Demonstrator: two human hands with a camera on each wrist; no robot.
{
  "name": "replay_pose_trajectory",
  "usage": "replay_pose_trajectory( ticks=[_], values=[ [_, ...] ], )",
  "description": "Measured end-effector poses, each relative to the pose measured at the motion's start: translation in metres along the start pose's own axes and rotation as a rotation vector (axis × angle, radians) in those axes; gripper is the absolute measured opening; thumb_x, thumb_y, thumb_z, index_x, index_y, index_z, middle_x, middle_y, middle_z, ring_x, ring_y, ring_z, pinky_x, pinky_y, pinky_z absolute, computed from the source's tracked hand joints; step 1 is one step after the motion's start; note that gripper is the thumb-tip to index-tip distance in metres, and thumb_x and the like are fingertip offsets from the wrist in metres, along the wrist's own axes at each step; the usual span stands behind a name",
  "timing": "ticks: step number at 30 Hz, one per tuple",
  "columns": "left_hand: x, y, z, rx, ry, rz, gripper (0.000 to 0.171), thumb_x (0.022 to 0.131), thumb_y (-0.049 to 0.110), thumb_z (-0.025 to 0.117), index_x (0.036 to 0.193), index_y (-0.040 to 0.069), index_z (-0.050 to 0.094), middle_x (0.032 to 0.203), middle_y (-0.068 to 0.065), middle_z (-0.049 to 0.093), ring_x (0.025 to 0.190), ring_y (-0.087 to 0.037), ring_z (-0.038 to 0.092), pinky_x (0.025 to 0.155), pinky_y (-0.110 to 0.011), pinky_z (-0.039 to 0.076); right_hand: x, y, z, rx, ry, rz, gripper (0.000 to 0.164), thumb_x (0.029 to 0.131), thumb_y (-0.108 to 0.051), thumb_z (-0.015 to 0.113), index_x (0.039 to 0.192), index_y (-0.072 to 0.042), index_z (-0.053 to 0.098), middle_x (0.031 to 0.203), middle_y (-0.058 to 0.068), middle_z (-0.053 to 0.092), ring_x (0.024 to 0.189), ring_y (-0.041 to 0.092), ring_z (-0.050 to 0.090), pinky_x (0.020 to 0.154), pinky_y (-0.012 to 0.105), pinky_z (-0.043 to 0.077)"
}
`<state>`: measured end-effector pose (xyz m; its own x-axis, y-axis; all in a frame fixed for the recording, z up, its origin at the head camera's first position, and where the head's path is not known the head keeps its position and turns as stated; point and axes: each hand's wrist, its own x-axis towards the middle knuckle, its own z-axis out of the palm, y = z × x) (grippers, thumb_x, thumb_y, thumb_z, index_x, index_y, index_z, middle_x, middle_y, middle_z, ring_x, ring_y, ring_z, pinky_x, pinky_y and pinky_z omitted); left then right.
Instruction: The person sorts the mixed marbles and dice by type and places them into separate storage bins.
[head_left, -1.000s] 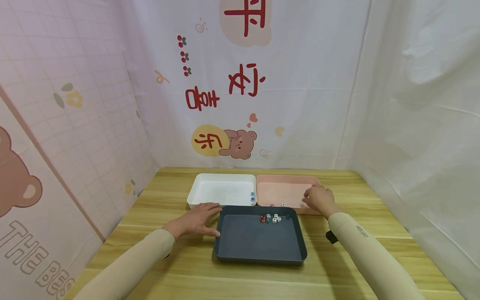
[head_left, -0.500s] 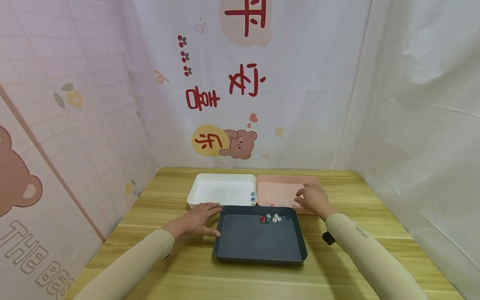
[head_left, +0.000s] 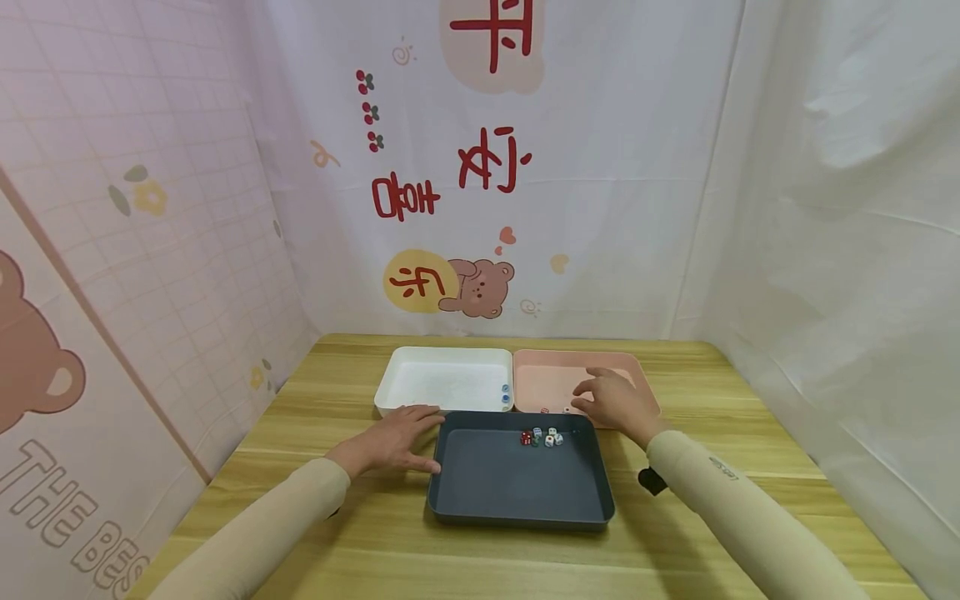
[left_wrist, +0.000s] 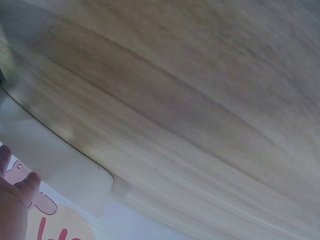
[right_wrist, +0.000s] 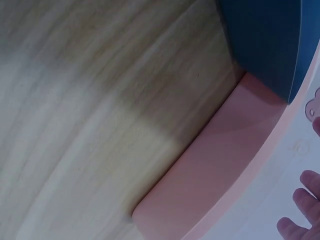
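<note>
My left hand (head_left: 393,440) rests at the left edge of the dark grey tray (head_left: 517,492), thumb and fingers spread against its rim. Several dice, including a red die (head_left: 526,437) and a white die (head_left: 550,441), lie near that tray's far side. Over the pink tray (head_left: 551,375), my right hand (head_left: 621,407) hovers with fingers apart and nothing visible in them. A white die (head_left: 567,410) and a red die (head_left: 544,410) lie near the pink tray's front wall. In the right wrist view, the fingertips (right_wrist: 307,197) look loosely extended; the rest of the hand is out of frame.
A white tray (head_left: 442,377) stands at the back left, with small blue dice (head_left: 506,393) by its right wall. It adjoins the pink tray. All three trays stand on a wooden table (head_left: 337,533), with hanging cloth (head_left: 622,208) behind and at both sides.
My right hand has moved left across the pink tray, from its right end toward the middle, and its fingers have spread apart. The left hand and the dark grey tray have stayed put.
</note>
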<state>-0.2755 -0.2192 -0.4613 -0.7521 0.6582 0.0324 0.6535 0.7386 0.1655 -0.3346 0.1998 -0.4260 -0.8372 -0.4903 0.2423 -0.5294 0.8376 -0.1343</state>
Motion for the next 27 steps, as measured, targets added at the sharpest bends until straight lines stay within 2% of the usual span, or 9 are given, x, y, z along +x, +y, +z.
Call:
replay_pose_trajectory(
  ticks=[4,9,18,27],
  values=[
    [0.000,0.000,0.000,-0.001,0.005,0.009,0.093,0.084,0.070,0.062,0.149,0.005,0.044,0.155,-0.018,0.036,0.141,-0.038,0.034,0.115,-0.057,0.026,0.000,-0.004,0.006,0.025,0.028,-0.052,0.019,0.089,-0.025,0.075,0.098,-0.008,0.079,0.121,0.024,0.066,0.126,0.043,0.052,0.104,0.055,0.042],
    [0.000,0.000,0.000,-0.003,0.007,0.011,0.093,0.084,0.069,0.063,0.149,0.004,0.044,0.154,-0.018,0.037,0.141,-0.038,0.034,0.114,-0.058,0.027,-0.003,-0.010,0.011,0.013,0.002,-0.104,0.021,0.087,-0.029,0.077,0.097,-0.011,0.080,0.131,0.028,0.058,0.126,0.044,0.051,0.105,0.056,0.041],
    [-0.001,0.000,-0.001,-0.023,0.010,0.008,0.093,0.083,0.067,0.065,0.148,0.004,0.044,0.154,-0.019,0.037,0.141,-0.040,0.033,0.113,-0.060,0.026,-0.009,-0.020,0.023,-0.076,-0.026,-0.179,0.020,0.081,-0.033,0.082,0.093,-0.018,0.079,0.133,0.027,0.056,0.128,0.047,0.048,0.104,0.062,0.039],
    [-0.001,0.001,-0.001,-0.021,0.014,0.010,0.092,0.084,0.067,0.065,0.148,0.005,0.044,0.154,-0.019,0.036,0.141,-0.040,0.034,0.114,-0.059,0.026,-0.012,-0.023,0.035,-0.114,-0.079,-0.176,0.021,0.080,-0.035,0.083,0.093,-0.019,0.079,0.139,0.025,0.053,0.134,0.046,0.042,0.106,0.068,0.031]
  ],
)
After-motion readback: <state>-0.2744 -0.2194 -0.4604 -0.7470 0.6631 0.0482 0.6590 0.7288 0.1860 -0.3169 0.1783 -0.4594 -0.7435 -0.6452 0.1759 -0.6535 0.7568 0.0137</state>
